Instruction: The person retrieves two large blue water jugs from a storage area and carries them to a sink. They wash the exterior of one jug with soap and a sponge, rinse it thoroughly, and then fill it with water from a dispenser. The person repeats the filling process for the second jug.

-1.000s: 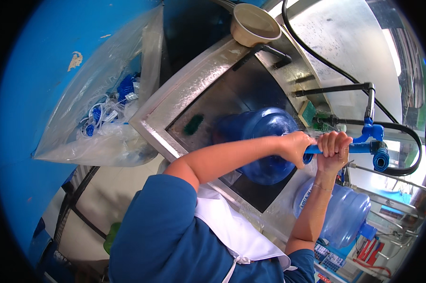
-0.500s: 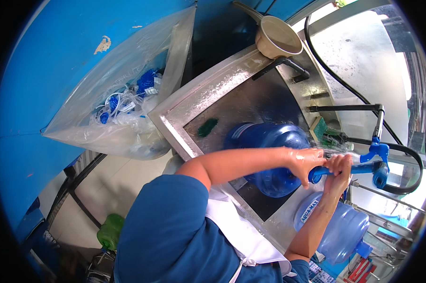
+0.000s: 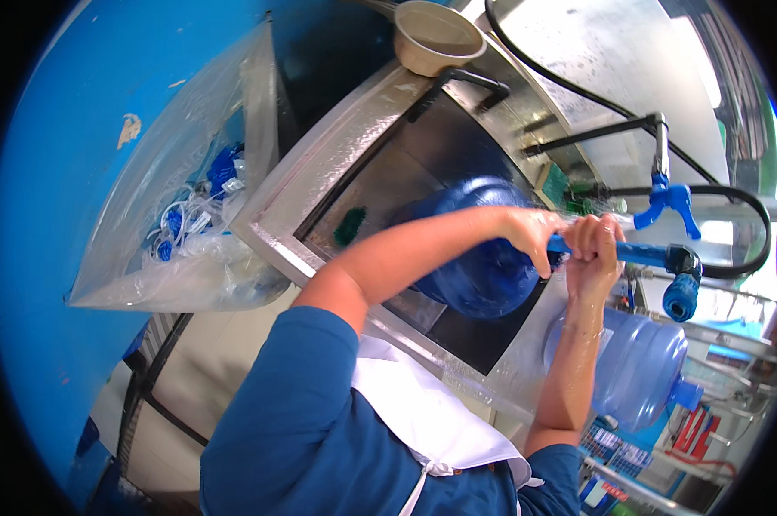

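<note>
I see both hands over the steel sink (image 3: 320, 185). My left hand (image 3: 535, 241) has its grip closed round the near end of the blue spray wand (image 3: 638, 252), the right hand (image 3: 597, 249) clamped on it just beside. The wand sits above the big blue water jug (image 3: 479, 275) lying in the sink. A second jug (image 3: 638, 365) stands outside the sink.

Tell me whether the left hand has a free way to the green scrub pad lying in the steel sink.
Probably yes: the left hand grips the blue spray handle above the sink, and the green scrub pad lies uncovered beside the blue water jug.
</note>
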A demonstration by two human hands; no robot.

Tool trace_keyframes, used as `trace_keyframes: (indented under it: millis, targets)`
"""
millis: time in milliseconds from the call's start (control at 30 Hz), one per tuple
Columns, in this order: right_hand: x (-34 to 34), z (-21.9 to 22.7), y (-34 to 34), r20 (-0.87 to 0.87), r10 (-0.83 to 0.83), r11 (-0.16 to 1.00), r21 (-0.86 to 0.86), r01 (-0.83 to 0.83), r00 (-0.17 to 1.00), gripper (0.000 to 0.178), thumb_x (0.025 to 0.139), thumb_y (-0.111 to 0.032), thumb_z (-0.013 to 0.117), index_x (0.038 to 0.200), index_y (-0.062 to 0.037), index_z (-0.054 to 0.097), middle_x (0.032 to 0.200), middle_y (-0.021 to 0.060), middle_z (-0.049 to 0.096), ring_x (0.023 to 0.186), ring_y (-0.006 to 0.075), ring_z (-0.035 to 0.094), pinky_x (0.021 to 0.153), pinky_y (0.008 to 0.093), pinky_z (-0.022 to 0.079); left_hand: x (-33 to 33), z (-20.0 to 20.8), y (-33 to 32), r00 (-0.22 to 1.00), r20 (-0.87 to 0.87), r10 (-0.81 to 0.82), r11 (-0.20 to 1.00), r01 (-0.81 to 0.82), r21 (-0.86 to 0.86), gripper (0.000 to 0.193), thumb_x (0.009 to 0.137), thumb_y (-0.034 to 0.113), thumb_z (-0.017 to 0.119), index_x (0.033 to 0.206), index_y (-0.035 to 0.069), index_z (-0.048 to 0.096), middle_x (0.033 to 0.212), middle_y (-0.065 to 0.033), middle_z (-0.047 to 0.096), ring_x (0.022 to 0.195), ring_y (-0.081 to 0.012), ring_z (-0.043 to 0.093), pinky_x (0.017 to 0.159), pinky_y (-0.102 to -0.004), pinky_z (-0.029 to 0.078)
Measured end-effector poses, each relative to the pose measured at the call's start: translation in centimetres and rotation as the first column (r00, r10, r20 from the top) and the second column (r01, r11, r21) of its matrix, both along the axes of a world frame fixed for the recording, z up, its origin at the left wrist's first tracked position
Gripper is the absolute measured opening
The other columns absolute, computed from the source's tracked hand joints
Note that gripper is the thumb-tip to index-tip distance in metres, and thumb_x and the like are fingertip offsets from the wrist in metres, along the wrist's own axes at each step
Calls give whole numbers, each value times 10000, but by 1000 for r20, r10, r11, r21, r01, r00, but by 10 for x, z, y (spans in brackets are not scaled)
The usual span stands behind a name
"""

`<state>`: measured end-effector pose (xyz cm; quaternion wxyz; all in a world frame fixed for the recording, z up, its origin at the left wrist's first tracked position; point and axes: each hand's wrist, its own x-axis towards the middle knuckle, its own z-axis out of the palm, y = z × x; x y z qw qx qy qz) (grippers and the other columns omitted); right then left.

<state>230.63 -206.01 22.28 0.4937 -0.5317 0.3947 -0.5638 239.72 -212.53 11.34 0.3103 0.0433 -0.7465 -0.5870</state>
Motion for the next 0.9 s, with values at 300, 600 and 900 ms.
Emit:
trace_keyframes:
  millis: [300,600,900]
  targets:
    - [18,-21,-18,50,86,994,-68,-82,995,442,954,-311,645,661,-98,393,551,-22,332,477,89,339,453,257,269,12,-15,3,999,-30,25,999,-24,37,458,583,181,821,985,21,674,921,-127,697,889,-232,655,821,-350,502]
    - [-3,-1,-9,58,169,985,24,-171,984,440,976,-316,605,660,-111,378,542,-29,325,455,73,281,446,252,225,6,15,63,733,-124,669,722,-680,-124,715,548,224,846,1135,-4,509,1049,-181,537,1000,-359,546,938,-420,426]
    - [8,-28,-2,150,-231,966,-85,245,961,412,941,-255,670,687,-101,385,555,-29,342,463,68,326,425,240,228,1,-17,16,985,-8,172,985,-172,31,597,542,226,874,1042,-8,646,931,-124,696,835,-198,642,807,-325,516]
